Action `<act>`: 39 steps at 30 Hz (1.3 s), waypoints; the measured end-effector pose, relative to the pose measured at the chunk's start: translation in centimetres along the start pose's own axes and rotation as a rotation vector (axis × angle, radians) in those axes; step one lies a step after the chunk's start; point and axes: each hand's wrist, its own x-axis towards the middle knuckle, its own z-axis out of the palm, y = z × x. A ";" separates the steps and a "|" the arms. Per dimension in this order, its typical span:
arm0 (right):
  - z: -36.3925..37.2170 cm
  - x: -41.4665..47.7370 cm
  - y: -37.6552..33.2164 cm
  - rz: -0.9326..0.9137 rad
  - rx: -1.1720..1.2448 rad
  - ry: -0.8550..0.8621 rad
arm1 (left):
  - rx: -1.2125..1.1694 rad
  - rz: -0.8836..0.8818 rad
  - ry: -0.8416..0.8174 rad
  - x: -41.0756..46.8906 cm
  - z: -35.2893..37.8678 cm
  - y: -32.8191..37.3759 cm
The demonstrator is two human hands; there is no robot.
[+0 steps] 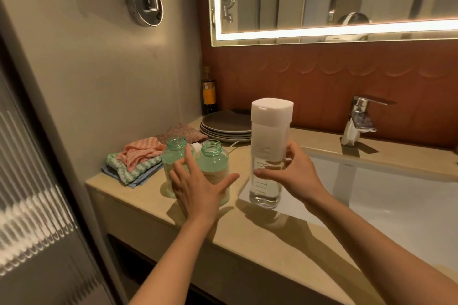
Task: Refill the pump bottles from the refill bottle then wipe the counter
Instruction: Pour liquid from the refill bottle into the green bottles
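Note:
Two green pump bottles stand uncapped on the beige counter (148,208): the left one (173,156) and the right one (214,161), side by side. My left hand (198,188) has its fingers spread in front of them, touching the right bottle. A tall clear refill bottle (270,146) with a white cap stands upright at the sink's left edge. My right hand (295,173) grips its middle from the right. A little clear liquid shows at its bottom.
Folded cloths (135,161) lie at the counter's left back. A stack of grey plates (226,126) and a dark bottle (209,91) stand in the corner. The white sink (396,200) with a chrome tap (357,119) lies to the right.

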 end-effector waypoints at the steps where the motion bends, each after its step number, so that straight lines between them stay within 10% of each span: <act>1: 0.1 -0.4 0.1 0.004 0.009 -0.006 | -0.025 -0.022 0.019 -0.1 -0.3 0.3; 6: 1.0 -2.1 0.7 -0.017 0.002 -0.065 | -0.391 0.053 0.023 0.6 -3.7 3.4; 14: 2.0 -4.3 1.2 -0.112 0.017 -0.192 | -0.584 0.271 -0.736 2.1 -7.5 7.5; 29: 2.1 -4.5 1.5 -0.119 -0.073 -0.216 | -0.708 0.216 -0.411 -0.5 -5.3 6.6; 34: -1.3 -3.8 -0.4 -0.081 -0.093 -0.526 | -0.724 0.118 -0.471 -2.8 -2.9 4.7; 39: -4.3 -3.4 -6.7 -0.166 -0.103 -0.242 | -0.700 0.038 -0.371 -4.8 -0.7 4.7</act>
